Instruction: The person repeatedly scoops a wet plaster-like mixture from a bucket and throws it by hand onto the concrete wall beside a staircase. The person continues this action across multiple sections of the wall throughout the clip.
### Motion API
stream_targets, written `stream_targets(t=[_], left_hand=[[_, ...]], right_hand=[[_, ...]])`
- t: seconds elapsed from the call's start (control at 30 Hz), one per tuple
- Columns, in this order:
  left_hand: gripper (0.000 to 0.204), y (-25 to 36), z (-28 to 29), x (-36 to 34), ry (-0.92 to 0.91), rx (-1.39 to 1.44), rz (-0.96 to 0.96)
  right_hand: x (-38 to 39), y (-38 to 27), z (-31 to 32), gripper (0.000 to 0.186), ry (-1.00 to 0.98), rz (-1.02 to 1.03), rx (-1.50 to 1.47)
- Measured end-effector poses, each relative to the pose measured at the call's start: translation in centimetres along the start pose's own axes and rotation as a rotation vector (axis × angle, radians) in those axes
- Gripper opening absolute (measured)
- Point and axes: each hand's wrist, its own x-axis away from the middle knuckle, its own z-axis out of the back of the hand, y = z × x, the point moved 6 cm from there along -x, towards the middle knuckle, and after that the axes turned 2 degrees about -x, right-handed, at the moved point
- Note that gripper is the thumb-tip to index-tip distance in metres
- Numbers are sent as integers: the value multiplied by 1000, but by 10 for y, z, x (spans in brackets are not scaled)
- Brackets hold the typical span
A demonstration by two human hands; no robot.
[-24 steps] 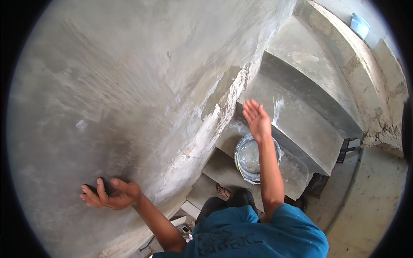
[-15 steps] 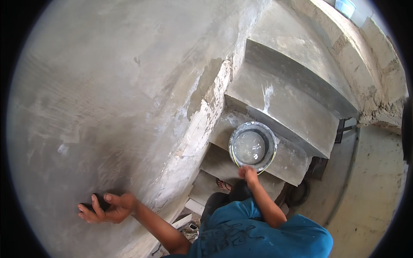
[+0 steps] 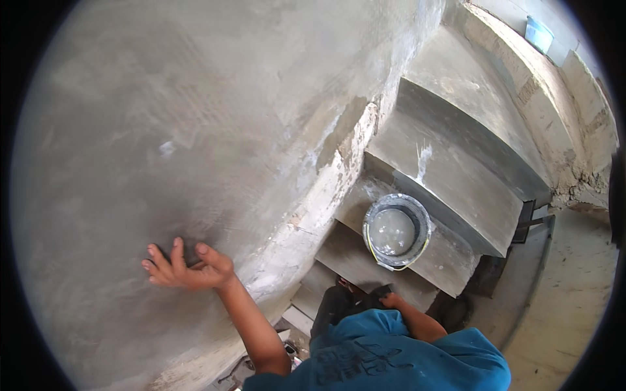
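Left hand (image 3: 192,268) at grey wall (image 3: 163,104), fingers spread apart; right hand (image 3: 391,300) by dark trousers (image 3: 333,306), partly hidden, can't tell grip; bucket (image 3: 421,228) on step (image 3: 447,264), right of wall.

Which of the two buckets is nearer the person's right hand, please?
The dark, splattered bucket on the step; the light-blue bucket is much farther away, at the picture's upper right.

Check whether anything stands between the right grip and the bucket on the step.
Nothing visible blocks it, though the dark-trousered knee sits beside the right grip; beyond it, only concrete step shows toward the bucket.
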Motion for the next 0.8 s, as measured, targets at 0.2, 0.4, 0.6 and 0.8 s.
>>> stream_targets(t=[0.2,0.4,0.6,0.8], left_hand=[[34,-12,8,8,-59,199,52],[32,-20,20,15,-162,434,-38],[23,-23,23,19,-174,609,-106],[18,-26,22,14,-157,774,-96]], right_hand=[[8,6,-4,51,-109,-147,-31],[0,-21,-3,60,150,-385,-200],[-39,-106,-38,61,98,-422,-330],[-48,-177,3,51,157,-162,-316]])
